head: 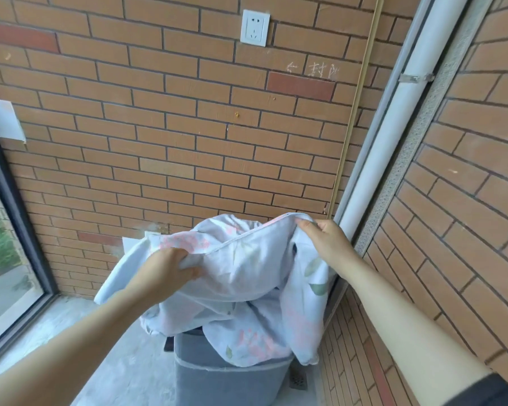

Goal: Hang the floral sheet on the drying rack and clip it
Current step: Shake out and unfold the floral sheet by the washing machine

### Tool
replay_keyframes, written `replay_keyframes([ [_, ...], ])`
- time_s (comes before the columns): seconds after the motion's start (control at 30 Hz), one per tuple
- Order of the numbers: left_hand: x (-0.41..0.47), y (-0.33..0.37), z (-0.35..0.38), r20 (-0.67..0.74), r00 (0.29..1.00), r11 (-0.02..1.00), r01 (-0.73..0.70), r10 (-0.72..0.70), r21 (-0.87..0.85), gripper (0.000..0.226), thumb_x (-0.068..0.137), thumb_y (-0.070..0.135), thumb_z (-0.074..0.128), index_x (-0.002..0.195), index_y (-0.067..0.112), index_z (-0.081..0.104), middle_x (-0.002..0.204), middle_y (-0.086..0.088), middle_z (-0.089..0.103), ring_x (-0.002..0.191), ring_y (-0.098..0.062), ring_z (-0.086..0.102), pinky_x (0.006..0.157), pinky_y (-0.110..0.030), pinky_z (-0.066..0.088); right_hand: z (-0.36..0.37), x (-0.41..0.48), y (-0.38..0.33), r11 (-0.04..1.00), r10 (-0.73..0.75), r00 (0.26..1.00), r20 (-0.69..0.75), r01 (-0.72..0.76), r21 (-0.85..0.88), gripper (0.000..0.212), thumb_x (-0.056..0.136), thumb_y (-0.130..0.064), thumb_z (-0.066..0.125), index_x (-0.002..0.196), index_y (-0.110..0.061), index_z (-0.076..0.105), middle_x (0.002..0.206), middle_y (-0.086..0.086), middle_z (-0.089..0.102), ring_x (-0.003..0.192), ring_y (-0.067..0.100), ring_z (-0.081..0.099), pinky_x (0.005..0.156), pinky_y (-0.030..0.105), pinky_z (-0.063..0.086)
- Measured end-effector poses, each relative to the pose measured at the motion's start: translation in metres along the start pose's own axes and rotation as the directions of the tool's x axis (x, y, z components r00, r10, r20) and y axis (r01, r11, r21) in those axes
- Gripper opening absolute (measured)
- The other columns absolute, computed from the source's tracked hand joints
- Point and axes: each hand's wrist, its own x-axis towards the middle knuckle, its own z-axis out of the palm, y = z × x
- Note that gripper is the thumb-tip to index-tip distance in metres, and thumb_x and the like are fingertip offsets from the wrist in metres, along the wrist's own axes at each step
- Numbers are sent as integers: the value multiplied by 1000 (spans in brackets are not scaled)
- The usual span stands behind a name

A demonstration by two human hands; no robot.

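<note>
On this brick-walled balcony, above the grey bin [217, 376], the left hand [167, 268] and right hand [326, 238] each pinch the top edge of the floral sheet [252, 276], its bulk half in the bin, and with no rack or clips in sight, hanging looks barely begun.

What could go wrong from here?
1. The sheet is bunched, its lower folds on the bin; lifting may snag the rim.
2. The right hand pinches only the hem, so that grip may slip; the left hand holds a wad.
3. A dropped edge would likely land on the dusty floor.
</note>
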Motion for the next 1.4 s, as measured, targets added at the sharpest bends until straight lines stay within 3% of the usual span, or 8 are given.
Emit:
replay_keyframes([
  [0.3, 41, 76, -83, -216, 970, 987, -133, 111, -91, 27, 68, 26, 82, 69, 14, 58, 60, 1, 53, 63, -25, 49, 51, -30, 31, -76, 31, -56, 998, -38, 968, -249, 23, -60, 51, 95, -36, 55, 55, -21, 27, 53, -2, 25, 51, 15, 27, 52, 32, 19],
  [0.5, 38, 130, -139, -319, 926, 929, -284, 201, -237, 25, 70, 21, 81, 61, 20, 58, 56, 6, 55, 54, -15, 50, 48, -26, 35, -106, 24, -110, 997, -74, 948, -309, 78, -1, 38, 93, -36, 56, 65, -15, 42, 61, 5, 31, 56, 16, 31, 56, 31, 21],
  [0.7, 1, 161, -173, -391, 879, 902, -375, 272, -215, 8, 76, 23, 75, 76, 18, 68, 60, 8, 59, 56, -8, 51, 51, -24, 37, -122, -4, -157, 983, -123, 961, -248, 153, 103, 21, 89, -29, 54, 76, -14, 48, 69, 5, 37, 66, 17, 35, 62, 30, 25],
  [0.9, -52, 183, -195, -498, 832, 905, -381, 245, -190, 9, 80, 25, 71, 77, 16, 70, 69, -1, 67, 65, -20, 59, 55, -27, 41, -142, -39, -179, 942, -245, 934, -261, 292, 163, 38, 73, -53, 53, 79, -15, 53, 74, 5, 38, 69, 18, 36, 67, 31, 26],
  [1.03, -90, 212, -206, -544, 802, 901, -397, 247, -175, 12, 83, 26, 67, 75, 18, 69, 68, -1, 66, 64, -18, 56, 55, -27, 40, -166, -65, -191, 915, -298, 911, -284, 358, 188, 68, 83, -54, 53, 91, 14, 53, 78, 3, 44, 71, 16, 41, 68, 29, 30],
  [1.17, -132, 236, -214, -616, 751, 898, -412, 239, -155, 30, 88, 25, 64, 58, 23, 56, 56, 4, 53, 55, -14, 47, 50, -25, 34, -193, -95, -202, 872, -379, 874, -303, 447, 198, 63, 89, -47, 55, 97, 16, 57, 79, 5, 43, 73, 17, 39, 69, 29, 29],
  [1.23, -153, 247, -219, -654, 714, 887, -440, 250, -141, 35, 88, 23, 64, 55, 29, 53, 53, 6, 51, 52, -10, 45, 46, -16, 32, -205, -109, -208, 848, -400, 862, -311, 477, 231, 69, 80, -55, 54, 83, 13, 56, 78, 5, 45, 71, 18, 41, 67, 31, 29],
  [1.4, -191, 274, -233, -683, 660, 871, -486, 314, -69, 15, 88, 24, 62, 75, 26, 69, 67, 2, 65, 63, -13, 54, 53, -19, 37, -226, -137, -220, 808, -431, 826, -364, 533, 252, 62, 85, -50, 54, 78, 11, 51, 74, 8, 44, 66, 19, 41, 65, 31, 31],
])
